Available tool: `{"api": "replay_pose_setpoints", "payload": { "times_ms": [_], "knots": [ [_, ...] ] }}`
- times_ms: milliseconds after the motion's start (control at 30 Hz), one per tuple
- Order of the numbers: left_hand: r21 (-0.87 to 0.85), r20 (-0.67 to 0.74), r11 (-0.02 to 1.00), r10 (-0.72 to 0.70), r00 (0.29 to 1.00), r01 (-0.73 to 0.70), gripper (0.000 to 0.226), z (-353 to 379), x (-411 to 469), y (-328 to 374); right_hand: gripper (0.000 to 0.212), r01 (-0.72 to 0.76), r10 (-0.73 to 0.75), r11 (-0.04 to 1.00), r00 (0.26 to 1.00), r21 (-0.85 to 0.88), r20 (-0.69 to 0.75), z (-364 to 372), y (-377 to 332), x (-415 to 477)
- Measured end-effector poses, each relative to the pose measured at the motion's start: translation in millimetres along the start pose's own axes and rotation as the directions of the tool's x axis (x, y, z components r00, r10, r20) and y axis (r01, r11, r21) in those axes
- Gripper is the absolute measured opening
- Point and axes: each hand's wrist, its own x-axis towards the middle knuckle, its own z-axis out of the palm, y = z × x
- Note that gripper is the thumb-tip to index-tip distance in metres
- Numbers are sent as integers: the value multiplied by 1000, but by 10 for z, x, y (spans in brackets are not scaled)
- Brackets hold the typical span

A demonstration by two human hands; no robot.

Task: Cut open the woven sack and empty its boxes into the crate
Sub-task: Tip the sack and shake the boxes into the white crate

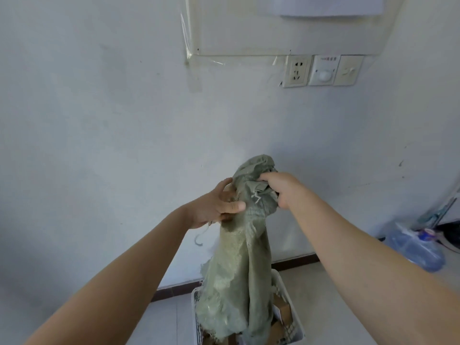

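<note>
Both hands bunch the top of the green sack [239,257]: the left hand [214,207] grips its side, and the right hand [281,189] curls tight round the top. The sack hangs straight down, long way up and down. Its frayed open end reaches into the white crate [296,319], where brown boxes [282,312] lie.

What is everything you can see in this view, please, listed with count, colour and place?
white plastic lattice crate: one, white, on the floor at bottom centre.
grey-green woven plastic sack: one, grey-green, held up at centre, frayed lower end hanging into the crate.
brown cardboard boxes: several, count hidden, brown, inside the crate.
clear blue plastic water jug: one, blue, on the floor at right.
white wall plates: three, white, side by side on the upper wall.
left grip: one, bare, clutching the sack's neck.
right grip: one, bare, gripping the sack's bunched top.
</note>
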Motion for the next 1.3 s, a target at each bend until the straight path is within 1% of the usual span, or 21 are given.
{"api": "replay_pose_setpoints", "payload": {
  "times_ms": [67, 133, 233, 300, 333, 367, 400, 433, 467, 500, 533, 600, 700, 733, 800, 900, 1000, 1067, 1133, 1233, 1300],
  "knots": [
    [61, 71, 997, 41, 997, -46, 96, 88, 48, 18, 17, -48, 47, 999, 994, 10, 95, -18, -75, -40],
    [124, 21, 989, 82, 996, -84, 96, 164, 126, 48, 19, -103, 99, 995, 975, 10, 199, -39, -91, -82],
    [137, -88, 988, 88, 992, -76, 75, 224, 232, 69, 27, -148, 131, 989, 937, 29, 324, -80, -15, -75],
    [176, -133, 983, 80, 988, -56, 50, 231, 268, 54, 21, -141, 128, 990, 939, 18, 319, -75, 17, -90],
    [199, -185, 979, 80, 980, -43, 41, 218, 286, 36, 25, -88, 86, 996, 959, -6, 269, -74, 17, -94],
    [201, -243, 979, 83, 966, -33, 35, 187, 302, 12, 41, 22, -11, 998, 984, -58, 179, -80, 26, -90],
    [187, -293, 982, 77, 953, -22, 31, 142, 320, -7, 57, 180, -172, 971, 983, -156, 68, -94, 27, -89],
    [166, -313, 986, 65, 947, -13, 29, 97, 339, -5, 67, 364, -372, 890, 928, -274, 23, -108, 7, -131],
    [134, -311, 991, 52, 949, -11, 28, 58, 350, 12, 70, 523, -523, 775, 846, -354, 102, -116, -23, -214],
    [80, -308, 997, 39, 950, -15, 28, 24, 366, 39, 72, 611, -549, 677, 791, -411, 272, -113, -38, -267],
    [9, -315, 1000, 23, 949, -22, 28, 1, 380, 81, 76, 642, -474, 612, 765, -463, 436, -99, -30, -295],
    [-129, -337, 991, -11, 941, -35, 32, -27, 416, 159, 73, 618, -332, 599, 771, -509, 544, -77, 46, -247],
    [-203, -329, 978, -23, 944, -47, 47, -31, 448, 168, 29, 596, -455, 664, 801, -452, 389, -55, 143, -19],
    [-153, -317, 988, -22, 948, -28, 58, -22, 441, 164, 21, 566, -463, 699, 824, -437, 326, -62, 157, 48],
    [108, -291, 994, 5, 957, 28, 86, -11, 395, 173, 22, 470, -425, 790, 883, -393, 200, -102, 174, 191],
    [527, -136, 848, 20, 991, 55, 113, -4, 305, 145, 31, 239, -254, 934, 967, -265, -22, -155, 126, 319],
    [654, -29, 757, 7, 1000, 14, 122, 69, 293, 23, 31, -39, 45, 989, 998, -139, 37, -141, 42, 364],
    [612, -92, 788, 157, 983, -69, 104, 99, 358, -17, 26, -152, 180, 969, 975, -195, 133, -119, 63, 346],
    [587, -188, 804, 249, 950, -94, 69, 45, 426, 14, 34, -124, 172, 944, 976, -307, 133, -102, 87, 321],
    [591, -286, 806, 178, 942, 27, 38, -44, 505, 53, 62, 146, -137, 861, 989, -487, 54, -92, 84, 266],
    [587, -322, 806, 150, 935, 73, 29, -68, 526, 91, 69, 376, -268, 769, 924, -518, 273, -61, -4, 129]
  ]
}}
